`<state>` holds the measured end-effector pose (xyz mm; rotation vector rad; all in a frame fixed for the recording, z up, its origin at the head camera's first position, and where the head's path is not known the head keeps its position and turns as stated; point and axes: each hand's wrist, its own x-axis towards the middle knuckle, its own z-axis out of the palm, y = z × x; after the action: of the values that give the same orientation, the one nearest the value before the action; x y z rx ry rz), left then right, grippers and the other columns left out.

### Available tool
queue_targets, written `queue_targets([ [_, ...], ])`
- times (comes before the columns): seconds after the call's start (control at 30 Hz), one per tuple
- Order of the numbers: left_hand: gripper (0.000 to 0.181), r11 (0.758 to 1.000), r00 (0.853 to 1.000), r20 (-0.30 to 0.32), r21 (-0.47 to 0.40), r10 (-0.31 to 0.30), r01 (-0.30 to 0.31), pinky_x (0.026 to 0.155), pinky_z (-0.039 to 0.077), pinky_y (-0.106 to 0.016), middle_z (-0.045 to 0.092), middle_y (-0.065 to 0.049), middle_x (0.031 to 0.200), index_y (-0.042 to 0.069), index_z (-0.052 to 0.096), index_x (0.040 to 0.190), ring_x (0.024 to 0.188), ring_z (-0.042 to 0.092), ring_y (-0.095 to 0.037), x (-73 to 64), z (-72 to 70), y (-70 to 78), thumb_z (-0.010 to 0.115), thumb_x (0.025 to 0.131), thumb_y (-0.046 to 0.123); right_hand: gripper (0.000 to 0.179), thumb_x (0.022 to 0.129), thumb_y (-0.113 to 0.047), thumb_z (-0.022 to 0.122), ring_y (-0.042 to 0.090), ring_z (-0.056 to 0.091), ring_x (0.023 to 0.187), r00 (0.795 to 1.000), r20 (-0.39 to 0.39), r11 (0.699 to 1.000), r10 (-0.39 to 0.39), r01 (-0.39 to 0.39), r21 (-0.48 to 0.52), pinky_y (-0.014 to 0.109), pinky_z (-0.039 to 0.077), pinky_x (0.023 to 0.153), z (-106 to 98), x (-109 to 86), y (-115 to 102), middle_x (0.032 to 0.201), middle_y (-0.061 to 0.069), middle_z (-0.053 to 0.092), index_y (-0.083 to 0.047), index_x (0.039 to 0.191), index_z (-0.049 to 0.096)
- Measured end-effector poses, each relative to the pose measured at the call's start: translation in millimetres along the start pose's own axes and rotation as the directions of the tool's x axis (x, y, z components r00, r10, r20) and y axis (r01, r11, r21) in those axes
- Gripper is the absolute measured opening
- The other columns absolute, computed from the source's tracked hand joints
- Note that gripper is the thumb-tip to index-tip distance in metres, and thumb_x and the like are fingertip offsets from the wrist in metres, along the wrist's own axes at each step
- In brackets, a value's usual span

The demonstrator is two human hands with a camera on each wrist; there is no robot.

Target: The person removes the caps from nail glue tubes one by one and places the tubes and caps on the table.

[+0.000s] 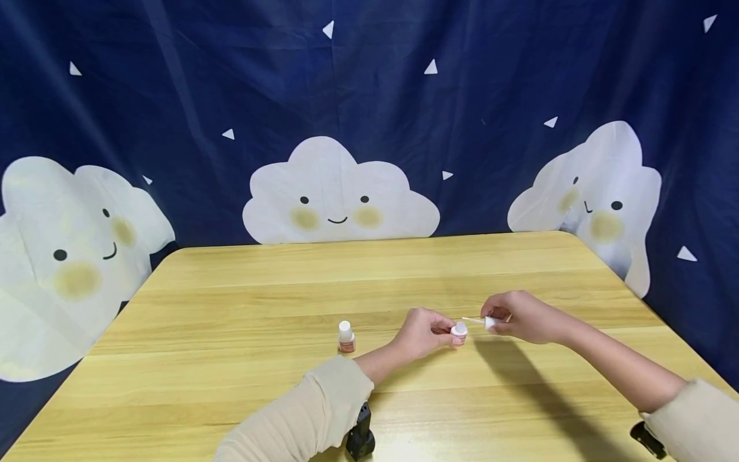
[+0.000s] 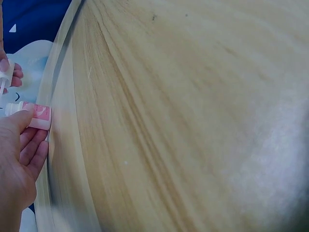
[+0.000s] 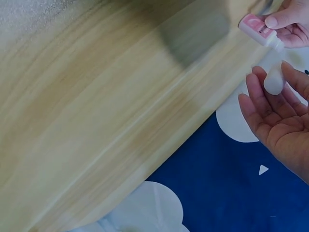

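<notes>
My left hand (image 1: 424, 332) grips a small white bottle with a pink label (image 2: 42, 116) between thumb and fingers, and its uncapped neck shows in both wrist views. To its right, my right hand (image 1: 525, 316) pinches a white cap (image 3: 274, 82). A thin pale applicator stick (image 1: 473, 319) runs from that cap towards the bottle's mouth, its tip outside and close to the neck. On the table left of my left hand, a second small bottle (image 1: 346, 338) stands upright, with a white cap and a reddish-brown label.
The light wood table (image 1: 260, 378) spreads under both hands. A dark blue curtain (image 1: 381, 83) with white clouds hangs behind its far edge. Black wrist devices show at the left sleeve (image 1: 312, 410) and the right sleeve (image 1: 695, 417).
</notes>
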<state>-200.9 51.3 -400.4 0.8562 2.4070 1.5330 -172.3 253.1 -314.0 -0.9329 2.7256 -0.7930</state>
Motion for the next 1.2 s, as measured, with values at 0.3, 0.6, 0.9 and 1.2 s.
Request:
queue_targets([
  [0.3, 0.019, 0.999, 1.0, -0.007, -0.046, -0.018, 0.018, 0.061, 0.052, -0.01, 0.072, -0.015, 0.087, -0.003, 0.072, 0.089, 0.073, 0.07, -0.014, 0.9, 0.6, 0.2, 0.077, 0.073, 0.007, 0.011, 0.08, 0.003, 0.065, -0.003, 0.057, 0.07, 0.999, -0.022, 0.994, 0.046, -0.044, 0.102, 0.019, 0.05, 0.058, 10.1, -0.7, 4.9, 0.074, 0.008, 0.067, 0.001, 0.087, 0.056],
  [0.6, 0.021, 0.999, 1.0, -0.009, -0.047, -0.021, 0.02, 0.062, 0.052, -0.009, 0.072, -0.015, 0.088, -0.003, 0.071, 0.091, 0.074, 0.071, -0.015, -0.1, 0.3, 0.7, 0.077, 0.073, 0.007, 0.013, 0.081, 0.002, 0.065, -0.004, 0.054, 0.069, 0.995, -0.063, 0.992, 0.079, -0.072, 0.106, 0.019, 0.05, 0.058, 19.1, -0.2, 7.5, 0.076, 0.007, 0.067, 0.001, 0.089, 0.055],
  [0.9, 0.021, 1.0, 1.0, 0.002, -0.014, -0.006, 0.006, 0.062, 0.052, -0.009, 0.073, -0.011, 0.089, -0.002, 0.071, 0.093, 0.072, 0.068, -0.005, -0.8, -1.2, 2.1, 0.075, 0.076, 0.01, 0.015, 0.08, 0.001, 0.066, 0.002, 0.06, 0.073, 0.985, -0.113, 0.985, 0.133, -0.119, 0.125, 0.018, 0.05, 0.057, 21.2, -2.9, 9.8, 0.081, 0.011, 0.068, 0.003, 0.091, 0.055],
  [1.2, 0.023, 1.0, 1.0, 0.007, -0.02, -0.016, 0.016, 0.063, 0.052, -0.009, 0.073, -0.011, 0.089, -0.001, 0.071, 0.094, 0.073, 0.068, -0.005, -1.1, -1.8, 2.7, 0.076, 0.076, 0.01, 0.017, 0.081, -0.001, 0.067, 0.007, 0.063, 0.077, 0.972, -0.129, 0.972, 0.199, -0.178, 0.152, 0.019, 0.051, 0.058, 24.9, -4.4, 12.8, 0.083, 0.007, 0.067, 0.0, 0.089, 0.052],
])
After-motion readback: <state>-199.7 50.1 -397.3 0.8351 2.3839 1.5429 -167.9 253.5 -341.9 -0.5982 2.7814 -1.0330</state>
